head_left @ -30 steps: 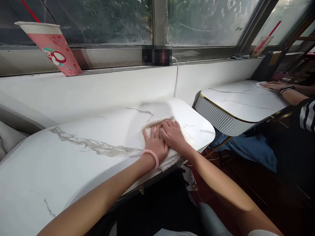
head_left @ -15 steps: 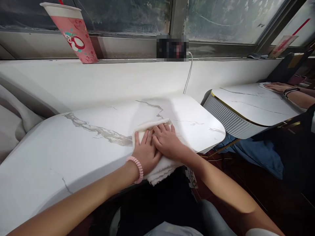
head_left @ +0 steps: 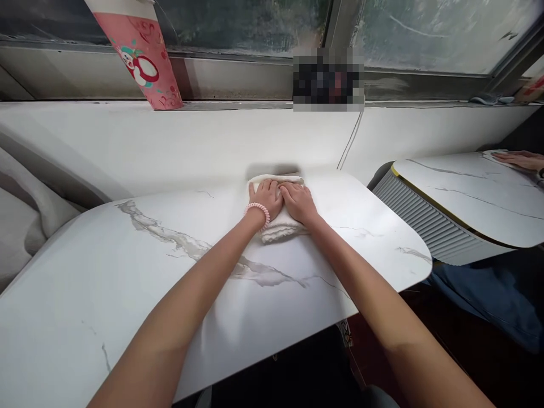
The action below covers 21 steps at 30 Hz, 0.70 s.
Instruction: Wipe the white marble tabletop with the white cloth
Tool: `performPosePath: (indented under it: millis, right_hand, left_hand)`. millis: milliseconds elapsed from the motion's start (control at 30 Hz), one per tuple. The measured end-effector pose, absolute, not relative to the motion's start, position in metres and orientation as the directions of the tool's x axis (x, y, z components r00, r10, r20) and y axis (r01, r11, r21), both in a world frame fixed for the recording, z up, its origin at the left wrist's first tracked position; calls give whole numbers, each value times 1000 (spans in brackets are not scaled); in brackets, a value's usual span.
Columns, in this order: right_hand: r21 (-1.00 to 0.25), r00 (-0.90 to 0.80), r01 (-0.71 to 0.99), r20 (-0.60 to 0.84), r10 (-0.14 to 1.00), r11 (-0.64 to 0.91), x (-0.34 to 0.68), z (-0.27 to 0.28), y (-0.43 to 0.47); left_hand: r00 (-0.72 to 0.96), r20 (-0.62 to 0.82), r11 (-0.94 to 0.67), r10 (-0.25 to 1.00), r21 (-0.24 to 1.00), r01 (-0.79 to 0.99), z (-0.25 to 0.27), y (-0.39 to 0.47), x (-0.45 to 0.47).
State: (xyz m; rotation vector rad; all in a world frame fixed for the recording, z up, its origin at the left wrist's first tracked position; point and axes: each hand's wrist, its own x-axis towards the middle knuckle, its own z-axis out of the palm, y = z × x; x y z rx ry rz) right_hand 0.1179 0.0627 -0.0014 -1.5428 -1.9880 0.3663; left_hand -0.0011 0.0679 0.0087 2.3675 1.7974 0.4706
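A folded white cloth (head_left: 283,229) lies on the white marble-patterned table (head_left: 140,272), close to its far edge by the wall. My left hand (head_left: 267,195), with a pink coil band at the wrist, presses flat on the cloth with its fingers spread forward. Beside it, touching or nearly so, my right hand (head_left: 298,201) rests on the cloth too, palm down, its fingers stretched toward the left hand. Both arms reach straight out across the table. The underside of the cloth is hidden.
A pink paper cup (head_left: 144,62) stands on the window ledge at upper left, near a blurred-out object (head_left: 328,79) with a white cable. On the right, another person's hand (head_left: 521,160) rests on a cloth on a second table (head_left: 480,187). Grey fabric (head_left: 25,209) borders the left side.
Both my hands have pushed the cloth forward, from the table's near edge to its far side by the wall. The view has shifted a little to the left.
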Motion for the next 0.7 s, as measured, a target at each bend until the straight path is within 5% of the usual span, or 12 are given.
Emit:
performPosePath:
  millis: [467,700]
  right_hand:
    - [-503,-225,785,312,923,361,112,-5,142]
    - [-387,-281,842,281,918,376,108,-2,130]
  left_hand:
    - [139,192,-192,972,297,935,3,132,-12]
    - [180,197,-231,964,283,931,2,128,-16]
